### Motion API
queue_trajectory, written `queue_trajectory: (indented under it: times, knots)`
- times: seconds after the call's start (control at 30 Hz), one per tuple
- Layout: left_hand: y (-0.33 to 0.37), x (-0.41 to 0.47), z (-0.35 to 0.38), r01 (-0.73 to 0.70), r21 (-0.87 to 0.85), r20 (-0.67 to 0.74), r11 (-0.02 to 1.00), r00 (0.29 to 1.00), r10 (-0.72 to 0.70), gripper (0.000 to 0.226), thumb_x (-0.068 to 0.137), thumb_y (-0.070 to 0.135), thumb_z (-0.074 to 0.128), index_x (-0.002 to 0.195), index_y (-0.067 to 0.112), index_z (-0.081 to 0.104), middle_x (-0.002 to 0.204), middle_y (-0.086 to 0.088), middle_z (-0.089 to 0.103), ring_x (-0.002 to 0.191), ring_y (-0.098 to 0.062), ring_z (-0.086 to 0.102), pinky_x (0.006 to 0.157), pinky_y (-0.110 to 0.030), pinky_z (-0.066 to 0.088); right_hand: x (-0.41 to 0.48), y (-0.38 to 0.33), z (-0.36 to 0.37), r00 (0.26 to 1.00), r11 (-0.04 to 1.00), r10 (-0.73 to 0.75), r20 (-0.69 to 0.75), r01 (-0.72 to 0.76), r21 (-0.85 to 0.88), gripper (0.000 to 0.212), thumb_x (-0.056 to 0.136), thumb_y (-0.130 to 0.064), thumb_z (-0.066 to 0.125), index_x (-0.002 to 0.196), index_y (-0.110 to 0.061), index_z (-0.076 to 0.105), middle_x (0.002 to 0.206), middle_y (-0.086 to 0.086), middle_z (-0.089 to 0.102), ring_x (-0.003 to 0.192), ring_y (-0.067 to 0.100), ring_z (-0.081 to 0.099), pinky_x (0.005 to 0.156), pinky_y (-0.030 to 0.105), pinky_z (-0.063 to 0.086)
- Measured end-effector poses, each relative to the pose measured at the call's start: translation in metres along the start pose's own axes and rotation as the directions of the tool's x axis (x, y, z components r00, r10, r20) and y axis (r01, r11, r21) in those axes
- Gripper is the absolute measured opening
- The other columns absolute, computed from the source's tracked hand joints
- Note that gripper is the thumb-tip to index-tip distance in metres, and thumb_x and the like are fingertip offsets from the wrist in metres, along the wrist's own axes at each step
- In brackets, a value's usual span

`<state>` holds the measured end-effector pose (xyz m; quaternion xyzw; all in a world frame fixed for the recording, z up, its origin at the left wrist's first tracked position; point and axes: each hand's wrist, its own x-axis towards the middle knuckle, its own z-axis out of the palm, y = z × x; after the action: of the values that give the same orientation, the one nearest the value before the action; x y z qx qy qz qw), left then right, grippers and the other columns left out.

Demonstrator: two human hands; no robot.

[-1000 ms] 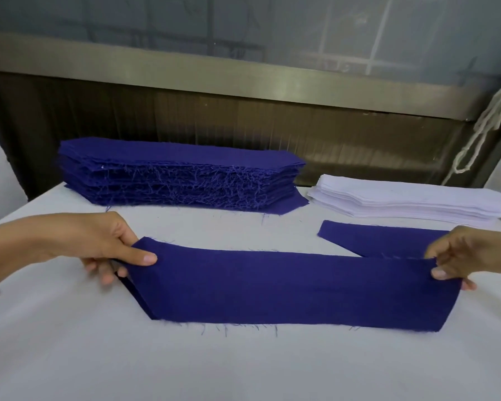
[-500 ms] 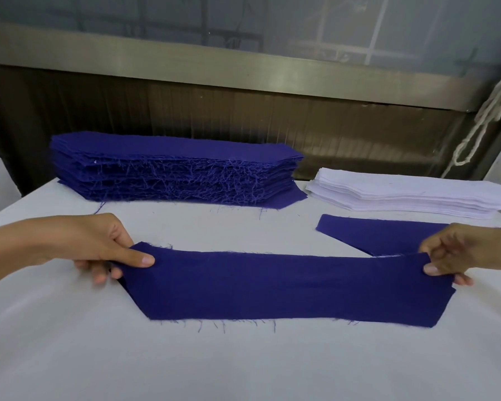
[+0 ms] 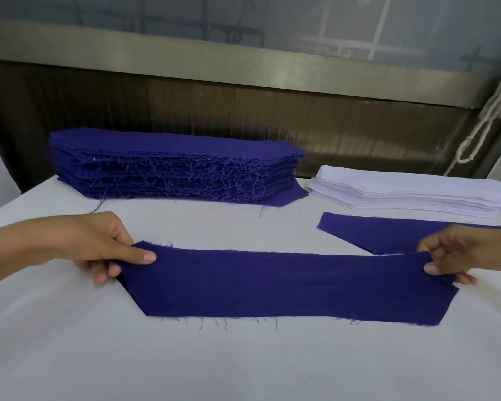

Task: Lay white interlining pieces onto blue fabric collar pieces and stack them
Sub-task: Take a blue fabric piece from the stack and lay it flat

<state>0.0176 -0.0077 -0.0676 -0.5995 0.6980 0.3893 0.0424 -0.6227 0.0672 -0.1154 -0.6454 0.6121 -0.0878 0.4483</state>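
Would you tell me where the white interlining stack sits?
In the head view, the white interlining stack sits far right on the table, beside the blue stack and behind a loose blue piece.

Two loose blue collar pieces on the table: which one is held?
The nearer blue piece: left hand and right hand pinch its ends. The farther blue piece lies flat behind it.

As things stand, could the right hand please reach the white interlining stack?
Probably yes, once freed: the right hand now pinches the blue collar piece, but the white interlining stack lies just beyond it, with only a flat second blue piece between.
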Motion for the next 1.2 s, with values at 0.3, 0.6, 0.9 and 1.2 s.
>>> queue_trajectory:
  times: [0.3, 0.6, 0.9, 1.2]
  knots:
    - [-0.002, 0.000, 0.003, -0.005, 0.052, -0.075, 0.999, 0.997, 0.009, 0.081, 0.041, 0.083, 0.073, 0.068, 0.007, 0.073, 0.054, -0.004, 0.063, 0.048, -0.012, 0.060, 0.046, -0.012, 0.040, -0.022, -0.035, 0.014, 0.996, 0.995, 0.083, -0.046, -0.085, -0.058, 0.030, 0.084, -0.048, 0.080, 0.090, -0.021, 0.067, 0.066, 0.010, 0.064, 0.052, 0.012, 0.055, 0.054, 0.019, 0.047]
    - [-0.009, 0.006, -0.001, 0.135, 0.362, -0.305, 0.922, 0.952, -0.019, 0.099, 0.016, 0.108, 0.040, 0.059, 0.022, 0.062, 0.052, 0.007, 0.069, 0.047, -0.001, 0.063, 0.076, -0.029, 0.056, -0.051, -0.089, 0.034, 0.943, 0.932, 0.254, -0.214, -0.298, -0.209, 0.064, 0.040, -0.087, 0.077, 0.079, -0.037, 0.072, 0.070, -0.002, 0.072, 0.058, 0.003, 0.061, 0.054, 0.013, 0.044]
    - [-0.014, 0.009, -0.005, 0.010, 0.298, -0.457, 0.954, 0.879, 0.133, 0.102, 0.004, 0.108, 0.039, 0.061, 0.029, 0.070, 0.055, 0.020, 0.067, 0.052, -0.002, 0.065, 0.072, -0.031, 0.057, -0.061, -0.109, 0.045, 0.904, 0.893, 0.288, -0.316, -0.372, -0.253, 0.049, 0.051, -0.080, 0.073, 0.073, -0.036, 0.076, 0.077, -0.009, 0.074, 0.067, 0.002, 0.063, 0.061, 0.016, 0.048]
    - [-0.009, 0.002, 0.003, 0.050, 0.412, -0.464, 0.910, 0.871, 0.162, 0.076, 0.007, 0.110, 0.035, 0.058, 0.061, 0.061, 0.051, 0.029, 0.061, 0.060, 0.001, 0.065, 0.070, -0.030, 0.058, -0.054, -0.126, 0.061, 0.879, 0.848, 0.306, -0.366, -0.427, -0.313, 0.017, 0.080, -0.040, 0.083, 0.076, -0.024, 0.077, 0.071, -0.016, 0.072, 0.077, 0.008, 0.065, 0.064, 0.019, 0.049]
